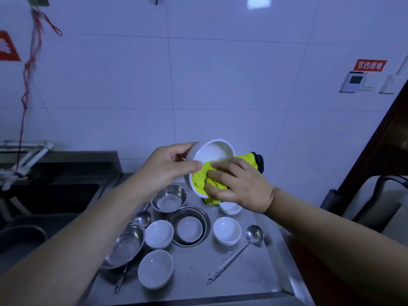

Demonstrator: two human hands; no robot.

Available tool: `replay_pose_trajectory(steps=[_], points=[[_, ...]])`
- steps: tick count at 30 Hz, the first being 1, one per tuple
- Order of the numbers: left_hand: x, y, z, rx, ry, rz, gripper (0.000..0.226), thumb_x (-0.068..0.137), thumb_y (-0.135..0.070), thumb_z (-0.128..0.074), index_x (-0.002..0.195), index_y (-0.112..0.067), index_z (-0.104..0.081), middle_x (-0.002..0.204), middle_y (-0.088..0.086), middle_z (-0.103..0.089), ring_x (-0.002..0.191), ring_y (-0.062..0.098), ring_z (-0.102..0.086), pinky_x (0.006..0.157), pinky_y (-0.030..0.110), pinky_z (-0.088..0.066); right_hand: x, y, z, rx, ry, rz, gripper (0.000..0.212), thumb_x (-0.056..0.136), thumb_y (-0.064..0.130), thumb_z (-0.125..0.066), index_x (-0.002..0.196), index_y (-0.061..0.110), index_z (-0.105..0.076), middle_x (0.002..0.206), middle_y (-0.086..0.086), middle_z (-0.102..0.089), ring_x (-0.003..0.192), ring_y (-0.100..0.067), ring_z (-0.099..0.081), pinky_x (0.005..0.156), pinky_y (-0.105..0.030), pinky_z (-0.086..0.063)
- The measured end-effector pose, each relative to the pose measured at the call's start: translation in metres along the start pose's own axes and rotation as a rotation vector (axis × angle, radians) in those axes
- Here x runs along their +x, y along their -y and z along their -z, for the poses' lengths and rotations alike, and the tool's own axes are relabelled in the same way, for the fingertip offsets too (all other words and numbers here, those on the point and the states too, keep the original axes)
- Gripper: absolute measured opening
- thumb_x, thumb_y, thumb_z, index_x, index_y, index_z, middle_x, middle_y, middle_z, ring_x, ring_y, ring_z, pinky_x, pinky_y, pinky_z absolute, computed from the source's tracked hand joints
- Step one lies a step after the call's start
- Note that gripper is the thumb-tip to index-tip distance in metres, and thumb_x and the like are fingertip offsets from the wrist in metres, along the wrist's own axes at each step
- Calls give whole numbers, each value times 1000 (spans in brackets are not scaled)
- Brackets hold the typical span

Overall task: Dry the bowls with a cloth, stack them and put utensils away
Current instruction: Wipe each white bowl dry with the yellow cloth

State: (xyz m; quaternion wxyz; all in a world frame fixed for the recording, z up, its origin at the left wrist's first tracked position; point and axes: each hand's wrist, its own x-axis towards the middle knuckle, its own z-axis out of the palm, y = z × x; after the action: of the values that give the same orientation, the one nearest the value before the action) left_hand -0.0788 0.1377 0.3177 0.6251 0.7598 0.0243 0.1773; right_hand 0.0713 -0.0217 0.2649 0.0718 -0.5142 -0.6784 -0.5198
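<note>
My left hand [170, 164] grips the rim of a white bowl [213, 151] held tilted above the steel counter [254, 272]. My right hand [238, 186] holds a yellow cloth [202, 177] bunched against the bowl's lower inside. Below on the counter sit several white bowls [227, 230] [159, 234] [155, 268] and steel bowls [169, 197] [189, 228] [124, 246]. A steel ladle [254, 235] lies at the right, and a second ladle [142, 218] lies partly under the steel bowls.
A dark sink [50, 197] lies to the left with a grey basin [19, 237] below it. The tiled wall [220, 96] stands right behind the counter. A dark chair [375, 202] and wooden door frame [386, 140] are at the right.
</note>
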Motion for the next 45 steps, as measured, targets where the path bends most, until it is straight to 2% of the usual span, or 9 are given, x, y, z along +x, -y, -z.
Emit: replay_pose_trajectory(steps=[7,10,15,24,27,32,37,41,45], points=[[-5,26,-19,-117,-147,-58,54,68,-22,-71,121,-29,-62,109,17,-67,104,39,-61,90,49,-52,23,55,-3,356,32,-718,51,71,15,-56,122,23,-49,111,-6,-60,99,-28,-54,77,-41,-40],[-4,18,-10,-16,-90,-70,49,70,-16,-70,115,-33,-66,108,16,-68,100,31,-64,93,44,-50,17,50,-2,315,8,-588,35,86,17,-53,121,21,-50,111,-8,-63,102,-29,-55,79,-38,-42],[7,1,10,110,114,3,49,64,-12,-71,109,-31,-66,96,-4,-73,89,6,-64,78,17,-51,-4,1,-7,22,4,56,29,87,16,-67,110,21,-49,104,-3,-70,108,-26,-63,84,-37,-51],[8,22,-16,-37,-130,-79,53,65,-18,-74,112,-40,-64,107,7,-71,100,24,-66,87,44,-54,15,51,-12,454,-29,-763,56,68,10,-60,121,24,-51,117,-1,-54,105,-25,-52,82,-41,-40],[10,17,-8,96,-70,-65,51,62,-23,-73,107,-47,-66,98,8,-71,92,21,-66,84,47,-54,7,42,-13,352,3,-603,38,84,12,-53,121,20,-51,117,-4,-54,106,-28,-52,82,-37,-40],[23,3,8,181,97,-20,50,55,-25,-71,95,-54,-67,82,-3,-65,71,8,-54,66,18,-46,-10,-8,-23,19,-7,-14,29,87,13,-66,110,22,-50,111,-4,-63,109,-27,-61,87,-36,-48],[29,17,-3,55,-64,-71,62,57,-36,-76,117,-45,-60,113,0,-68,105,13,-63,93,36,-51,1,9,-25,186,-21,-451,31,87,12,-58,115,21,-50,117,-4,-53,107,-29,-53,84,-38,-40],[22,32,-17,73,-171,-107,65,58,-37,-73,120,-47,-58,110,1,-67,103,10,-62,86,35,-53,19,46,-26,602,-91,-877,46,73,13,-59,118,24,-51,114,1,-53,104,-22,-51,85,-42,-43],[22,29,-12,95,-146,-52,64,55,-33,-71,118,-41,-62,101,8,-69,90,18,-65,85,41,-55,2,35,-27,460,2,-636,39,85,13,-54,123,21,-49,119,-2,-49,108,-28,-51,88,-38,-42]])
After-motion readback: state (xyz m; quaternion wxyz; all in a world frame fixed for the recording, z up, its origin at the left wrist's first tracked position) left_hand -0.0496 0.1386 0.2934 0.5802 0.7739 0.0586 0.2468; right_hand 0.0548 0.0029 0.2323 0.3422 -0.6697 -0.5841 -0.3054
